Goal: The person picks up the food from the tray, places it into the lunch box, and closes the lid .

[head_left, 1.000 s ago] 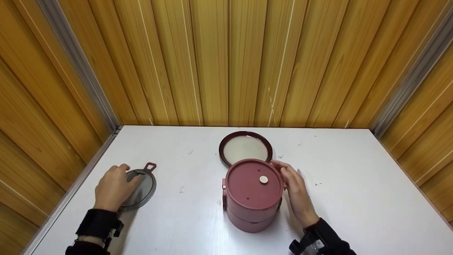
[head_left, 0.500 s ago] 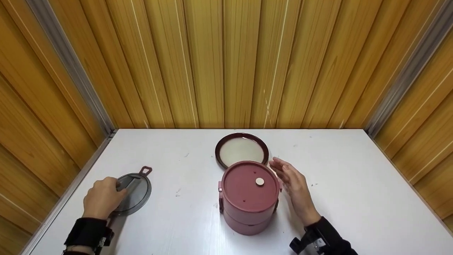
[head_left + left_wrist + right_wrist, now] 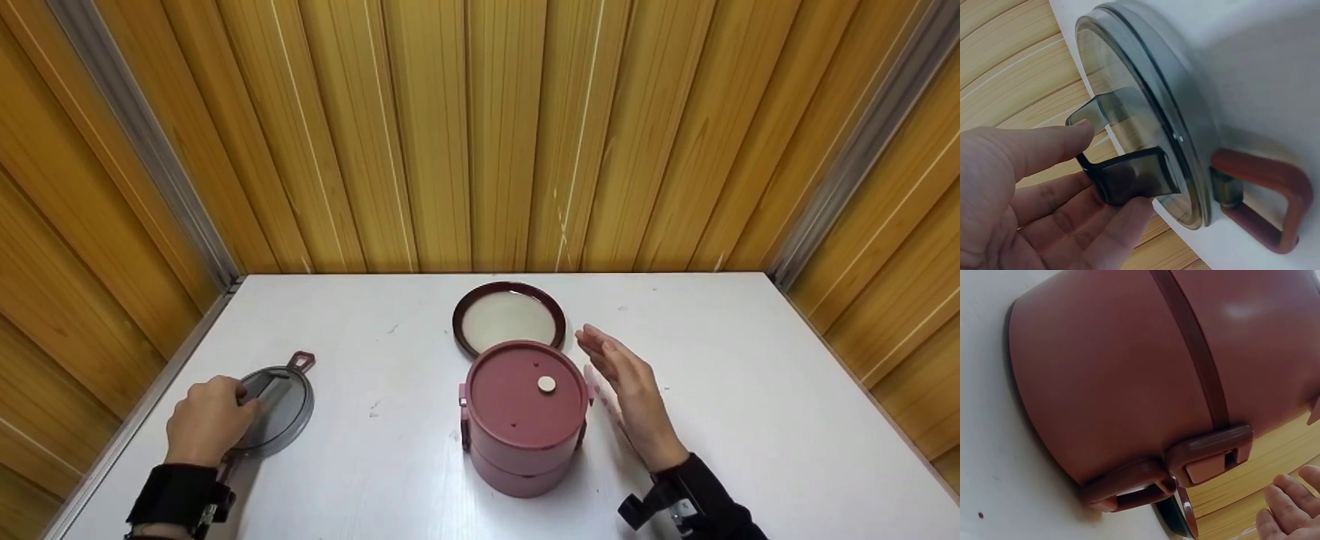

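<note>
My left hand [image 3: 206, 420] is at a round, see-through grey lid [image 3: 295, 411] on the left of the table. In the left wrist view, thumb and fingers pinch its dark raised handle [image 3: 1134, 177]. A dark red loop clip [image 3: 1275, 185] juts from the lid's rim. The reddish-pink round lunch box [image 3: 525, 420], in two stacked tiers, stands upright near the middle. Its top carries a small white round knob [image 3: 547, 385]. To its right my right hand [image 3: 630, 397] is held with fingers straight, apart from the box. Side latches [image 3: 1210, 455] of the box hang unfastened.
Behind the lunch box lies a plate with a dark red rim [image 3: 471, 300] and pale centre, partly hidden by the box. The white table [image 3: 375, 322] ends at a yellow wood-patterned wall [image 3: 442, 150], with more wall panels at left and right.
My right hand has come away from the lunch box's side, its fingers straightening. My left hand has settled its grip on the lid's handle. The head view has shifted slightly.
</note>
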The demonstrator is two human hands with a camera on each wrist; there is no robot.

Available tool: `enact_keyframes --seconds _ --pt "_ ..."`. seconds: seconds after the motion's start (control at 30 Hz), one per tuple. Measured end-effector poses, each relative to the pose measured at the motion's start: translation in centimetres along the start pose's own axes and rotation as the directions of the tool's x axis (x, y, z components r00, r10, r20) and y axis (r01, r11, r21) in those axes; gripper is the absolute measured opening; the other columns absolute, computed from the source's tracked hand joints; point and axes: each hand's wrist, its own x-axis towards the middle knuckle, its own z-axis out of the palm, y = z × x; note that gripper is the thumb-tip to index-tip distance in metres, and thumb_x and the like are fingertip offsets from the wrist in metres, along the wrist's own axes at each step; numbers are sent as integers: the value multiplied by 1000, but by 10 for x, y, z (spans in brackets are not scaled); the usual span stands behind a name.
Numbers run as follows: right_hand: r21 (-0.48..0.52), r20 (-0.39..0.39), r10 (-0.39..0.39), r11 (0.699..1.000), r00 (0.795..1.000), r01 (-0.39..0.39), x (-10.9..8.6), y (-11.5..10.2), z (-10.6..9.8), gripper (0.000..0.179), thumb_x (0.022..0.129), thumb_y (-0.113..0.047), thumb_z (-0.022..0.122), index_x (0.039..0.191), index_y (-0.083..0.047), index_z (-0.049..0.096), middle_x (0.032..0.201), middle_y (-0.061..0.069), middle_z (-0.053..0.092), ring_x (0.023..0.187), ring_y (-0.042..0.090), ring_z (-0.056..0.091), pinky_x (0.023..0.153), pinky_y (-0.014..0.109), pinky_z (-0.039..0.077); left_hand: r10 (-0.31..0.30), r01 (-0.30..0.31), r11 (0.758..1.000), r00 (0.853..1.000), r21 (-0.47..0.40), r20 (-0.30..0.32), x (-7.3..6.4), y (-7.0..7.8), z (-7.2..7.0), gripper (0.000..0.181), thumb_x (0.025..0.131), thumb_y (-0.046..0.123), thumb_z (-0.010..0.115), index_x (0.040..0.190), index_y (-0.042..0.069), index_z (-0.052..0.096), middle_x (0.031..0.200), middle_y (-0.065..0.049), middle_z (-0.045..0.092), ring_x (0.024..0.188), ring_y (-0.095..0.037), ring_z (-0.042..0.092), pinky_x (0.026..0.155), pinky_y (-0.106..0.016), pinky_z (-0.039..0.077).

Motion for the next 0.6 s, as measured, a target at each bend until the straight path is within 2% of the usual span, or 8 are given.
enact_keyframes --seconds 0.23,0.43,0.6 --pt "-19 9 -2 1000 1000 2 2 -5 -3 52 122 -32 37 162 -2 53 163 17 60 143 -1 61 121 13 43 9 -9 1000 1000 11 7 4 3 -5 26 98 15 78 107 -9 78 101 -33 78 76 -42 76 55 -47 57" --pt "-7 6 -26 1000 1000 26 4 -8 -7 54 123 -30 35 161 4 50 163 23 59 142 -2 62 122 15 43 4 -4 1000 1000 -15 23 8 13 -12 28 99 20 79 108 -6 79 99 -29 78 76 -38 74 57 -44 54" --pt "-9 -1 -32 999 999 32 6 -10 -8 53 123 -31 36 161 4 52 161 23 60 141 -1 63 122 15 44 15 -13 999 999 -48 31 11 24 -15 29 101 24 80 107 -5 78 93 -22 78 74 -33 70 58 -41 49"
